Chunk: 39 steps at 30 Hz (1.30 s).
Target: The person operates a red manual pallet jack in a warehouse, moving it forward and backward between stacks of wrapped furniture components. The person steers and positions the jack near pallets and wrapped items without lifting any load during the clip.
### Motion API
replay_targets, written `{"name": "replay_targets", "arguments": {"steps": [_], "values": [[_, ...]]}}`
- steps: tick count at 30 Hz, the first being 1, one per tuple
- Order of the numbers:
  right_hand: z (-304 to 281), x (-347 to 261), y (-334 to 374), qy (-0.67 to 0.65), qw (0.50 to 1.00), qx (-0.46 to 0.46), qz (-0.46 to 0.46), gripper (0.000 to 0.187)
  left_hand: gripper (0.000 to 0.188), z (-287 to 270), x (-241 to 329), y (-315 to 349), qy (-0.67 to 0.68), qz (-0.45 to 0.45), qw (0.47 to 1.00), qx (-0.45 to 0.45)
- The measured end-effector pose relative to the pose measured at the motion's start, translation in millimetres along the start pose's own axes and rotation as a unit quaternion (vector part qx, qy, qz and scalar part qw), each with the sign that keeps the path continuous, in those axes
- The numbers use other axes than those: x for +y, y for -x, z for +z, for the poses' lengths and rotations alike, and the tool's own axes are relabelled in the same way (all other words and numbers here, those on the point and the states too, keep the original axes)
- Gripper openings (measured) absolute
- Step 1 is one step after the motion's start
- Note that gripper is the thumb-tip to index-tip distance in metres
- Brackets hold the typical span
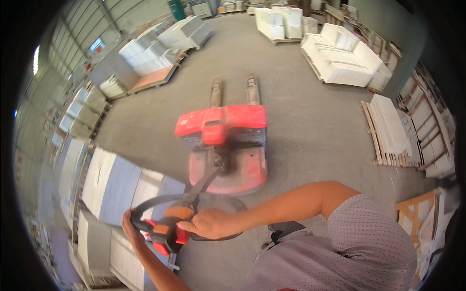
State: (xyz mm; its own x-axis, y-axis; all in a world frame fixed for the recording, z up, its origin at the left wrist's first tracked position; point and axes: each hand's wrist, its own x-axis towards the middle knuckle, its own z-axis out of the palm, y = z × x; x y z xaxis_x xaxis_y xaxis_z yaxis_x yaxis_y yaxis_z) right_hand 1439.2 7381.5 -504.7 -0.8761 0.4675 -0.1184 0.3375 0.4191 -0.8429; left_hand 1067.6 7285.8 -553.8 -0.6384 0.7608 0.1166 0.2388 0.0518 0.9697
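Observation:
A red electric pallet truck (pixel 247 119) stands in front of me, its two forks (pixel 252 89) pointing away along the floor. From its base the black tiller arm leans toward me and ends in a control handle (pixel 167 228) with black, orange and red parts. My left hand (pixel 129 225) is wrapped round the left side of this handle, fingers partly hidden behind it. On the other side my right hand (pixel 211 224) is closed on the handle, its thumb lying toward the red control near the middle.
Packed slabs (pixel 124 182) stand close on my left. Further left are pallets with white stacked blocks (pixel 150 56). White stacks (pixel 347 58) sit at the far right, with a pallet of flat boards (pixel 391 126) nearer. Grey concrete floor (pixel 310 131) lies between the rows.

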Motion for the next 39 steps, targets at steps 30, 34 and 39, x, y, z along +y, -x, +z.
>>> {"name": "replay_targets", "arguments": {"steps": [30,34,39], "values": [[-529.1,367.6,-265.6,0.251,0.936,0.23,0.086,0.059,0.039,493.5,36.5,-348.1,-0.311,0.253,0.915,-0.039],[-585.1,394.3,-343.9,0.263,0.93,0.255,0.036,0.062,0.042,524.9,34.2,-429.4,-0.279,0.235,0.931,0.004],[-634.4,422.9,-449.2,0.281,0.929,0.242,0.005,0.066,0.044,538.8,13.3,-537.5,-0.261,0.176,0.949,0.01]]}}
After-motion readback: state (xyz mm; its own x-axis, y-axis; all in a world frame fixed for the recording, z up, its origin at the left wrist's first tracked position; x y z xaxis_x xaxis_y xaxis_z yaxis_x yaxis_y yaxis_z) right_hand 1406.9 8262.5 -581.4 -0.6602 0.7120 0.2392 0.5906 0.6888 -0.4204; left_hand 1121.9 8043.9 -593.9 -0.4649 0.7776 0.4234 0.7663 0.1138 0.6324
